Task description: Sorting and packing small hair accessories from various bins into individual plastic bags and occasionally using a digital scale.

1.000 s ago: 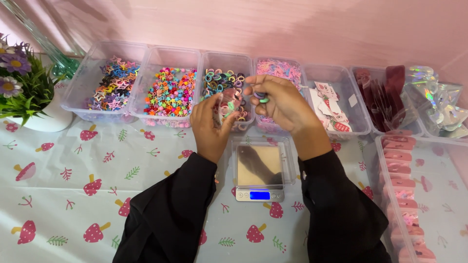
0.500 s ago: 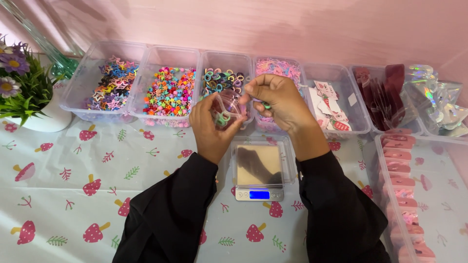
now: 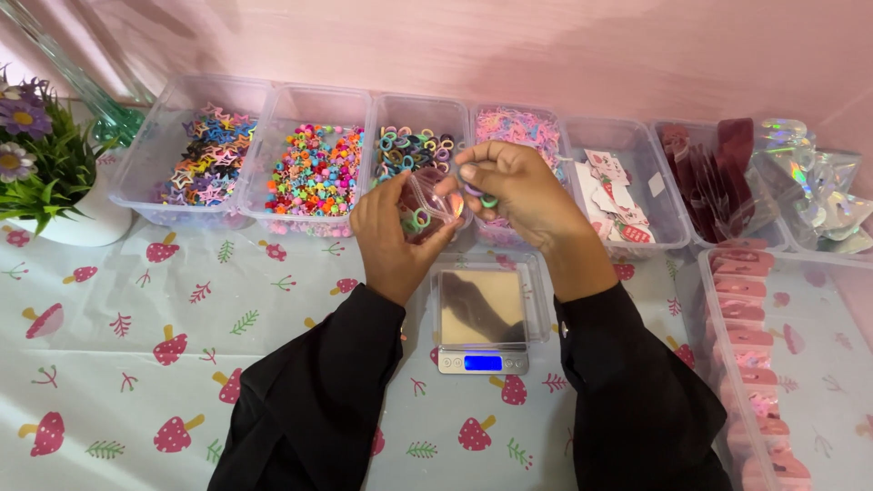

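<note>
Two hands mid-frame: my left hand (image 3: 393, 238) grips clear bag (image 3: 427, 211) mouth-up; my right hand (image 3: 518, 195) pinches small rings (image 3: 482, 197) beside opening, above scale (image 3: 483, 318).

Two hands work over the bench: the left hand (image 3: 393, 238) and the right hand (image 3: 523, 195). One small clear bag (image 3: 426, 205) is between them. Six clear plastic bins (image 3: 414, 114) stand in a row along the wall, and a seventh bin (image 3: 727, 364) lies at the right. One digital scale (image 3: 484, 318) and one potted plant (image 3: 45, 173) complete the count.

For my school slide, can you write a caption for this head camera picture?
Left hand holds a small clear bag while right hand pinches tiny hair ties above a scale.
</note>
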